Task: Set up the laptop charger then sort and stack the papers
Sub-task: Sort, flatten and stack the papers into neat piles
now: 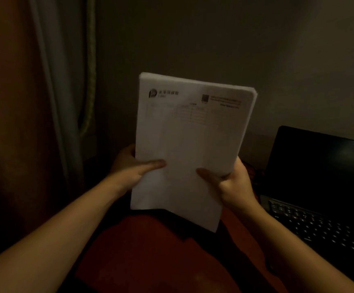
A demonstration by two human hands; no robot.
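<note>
Two bare forearms reach in from the lower corners in a dim room. Beneath the stack of papers (188, 134) lies a reddish-brown table (150, 254), with bare surface showing under the stack's lower edge.

The left hand (129, 166) grips the stack's left edge, thumb pressed flat across the front sheet and fingers curled behind. The right hand (233, 182) grips the right edge the same way, thumb on the front and fingers wrapped behind.

The stack is held upright in the air, clear of the table and tilted slightly clockwise. Its top edge shows several layered sheets with rounded corners. The front sheet carries a dark round logo with a line of characters at upper left, a small square code with fine print at upper right, and a faint ruled grid below; all of it is too blurred to read.

Right of the stack, an open laptop (319, 166) sits with a dark screen and its keyboard visible.

Left of the stack hangs a curtain (51, 81). Behind the stack stands a plain wall (214, 39).
</note>
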